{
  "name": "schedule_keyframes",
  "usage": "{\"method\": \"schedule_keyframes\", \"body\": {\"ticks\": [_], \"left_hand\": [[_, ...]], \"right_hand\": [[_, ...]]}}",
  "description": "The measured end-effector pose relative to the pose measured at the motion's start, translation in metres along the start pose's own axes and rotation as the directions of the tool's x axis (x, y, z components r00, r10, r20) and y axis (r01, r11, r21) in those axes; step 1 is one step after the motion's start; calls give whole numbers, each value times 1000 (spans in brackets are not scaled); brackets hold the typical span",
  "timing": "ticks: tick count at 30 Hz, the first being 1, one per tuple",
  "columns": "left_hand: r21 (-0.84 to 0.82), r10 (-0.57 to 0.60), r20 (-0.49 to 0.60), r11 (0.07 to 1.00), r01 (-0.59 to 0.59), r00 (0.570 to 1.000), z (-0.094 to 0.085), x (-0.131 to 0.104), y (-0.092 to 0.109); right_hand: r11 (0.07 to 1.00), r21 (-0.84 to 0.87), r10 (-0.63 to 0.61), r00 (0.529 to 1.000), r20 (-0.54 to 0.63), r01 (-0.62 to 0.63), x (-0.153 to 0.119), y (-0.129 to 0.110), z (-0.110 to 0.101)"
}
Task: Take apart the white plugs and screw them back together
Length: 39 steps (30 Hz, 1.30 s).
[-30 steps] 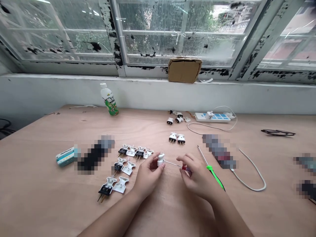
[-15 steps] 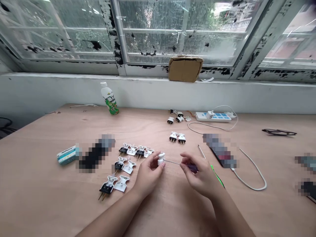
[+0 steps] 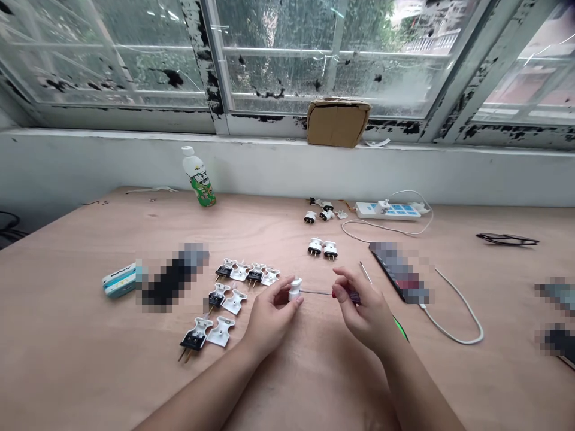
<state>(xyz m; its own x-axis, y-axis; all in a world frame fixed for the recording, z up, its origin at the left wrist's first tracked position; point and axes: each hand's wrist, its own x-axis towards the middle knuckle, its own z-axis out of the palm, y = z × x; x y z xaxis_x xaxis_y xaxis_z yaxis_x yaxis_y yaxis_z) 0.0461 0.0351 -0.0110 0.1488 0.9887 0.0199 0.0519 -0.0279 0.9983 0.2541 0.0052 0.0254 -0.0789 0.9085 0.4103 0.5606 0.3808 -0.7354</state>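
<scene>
Between thumb and fingers, my left hand (image 3: 273, 308) holds a small white plug (image 3: 294, 288) near the middle of the table. My right hand (image 3: 363, 308) grips the dark handle of a screwdriver (image 3: 317, 293), whose thin shaft points left and meets the plug's side. Left of my left hand lie several opened plugs, among them a black-and-white half with pins (image 3: 194, 336) beside a white cover (image 3: 220, 331). Two assembled plugs, one at the left (image 3: 315, 246) and one at the right (image 3: 330, 249), rest beyond my hands.
Farther back are more plug pieces (image 3: 327, 214), a power strip (image 3: 388, 211) and a bottle (image 3: 199, 177). A second screwdriver (image 3: 365, 272) lies partly behind my right hand. A phone (image 3: 395, 272) with a white cable (image 3: 453, 337) is at the right, glasses (image 3: 507, 239) beyond.
My right hand has shifted slightly right, and its fingers have changed position on the screwdriver handle. My left hand still holds the plug in nearly the same place.
</scene>
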Motion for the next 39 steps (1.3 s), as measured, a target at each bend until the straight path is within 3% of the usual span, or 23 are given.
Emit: {"method": "schedule_keyframes", "body": {"ticks": [4,6,13,16,20,26,33,39], "left_hand": [[-68,-47,-25,997,45,999,0,2,0],[-100,-84,-23,992,81,996,0,2,0],[-93,-69,-66,994,62,995,1,0,-1],[-63,-63,-71,996,59,995,1,0,-2],[-18,-24,-88,1000,22,996,1,0,-3],[101,35,-103,995,-25,994,2,-1,-2],[118,54,-81,992,-44,995,0,-1,1],[152,92,-106,986,-75,990,0,-2,11]], "right_hand": [[996,-55,70,992,103,-64,-1,-3,-2],[997,-50,70,993,100,-65,-2,-3,-1],[970,-227,-73,995,64,86,-2,-10,3],[979,-185,-59,990,125,82,-3,-14,2],[984,-167,-45,994,99,61,-4,-15,1],[989,-138,-30,985,167,54,-1,-19,-3],[981,-182,110,975,195,-74,-2,-10,-6],[995,-91,54,983,177,-38,-5,-7,-2]]}}
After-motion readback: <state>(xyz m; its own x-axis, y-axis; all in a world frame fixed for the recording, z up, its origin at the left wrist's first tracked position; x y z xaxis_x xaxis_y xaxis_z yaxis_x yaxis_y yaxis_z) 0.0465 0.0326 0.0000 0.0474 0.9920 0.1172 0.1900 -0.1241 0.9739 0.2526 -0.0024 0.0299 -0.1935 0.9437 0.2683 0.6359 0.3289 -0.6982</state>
